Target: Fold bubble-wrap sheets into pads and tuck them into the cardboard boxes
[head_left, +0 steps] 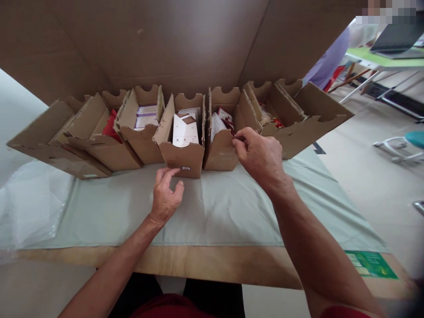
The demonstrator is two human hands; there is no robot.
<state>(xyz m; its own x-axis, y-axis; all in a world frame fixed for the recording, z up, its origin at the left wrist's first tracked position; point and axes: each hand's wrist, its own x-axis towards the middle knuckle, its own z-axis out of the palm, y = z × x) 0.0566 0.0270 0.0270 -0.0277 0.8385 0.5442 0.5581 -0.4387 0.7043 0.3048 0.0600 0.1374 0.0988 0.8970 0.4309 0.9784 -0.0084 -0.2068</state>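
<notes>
A row of several open cardboard bins stands on a pale cloth [215,212] over a wooden table. My right hand [260,157] is at the front rim of one bin [220,154], thumb and fingers pinched on a small dark thing I cannot name. That bin holds white and red packets [221,121]. My left hand [165,196] rests on the cloth with fingers curled, empty, fingertips touching the front of the middle bin [182,159]. A white carton [185,129] stands in the middle bin.
Bins at the left hold red packets [111,126] and white-purple boxes [145,115]. A large cardboard sheet [172,39] stands behind the row. Clear plastic [29,203] lies at the table's left. A green sticker [371,264] marks the right front edge. Another person's sleeve [327,62] shows far right.
</notes>
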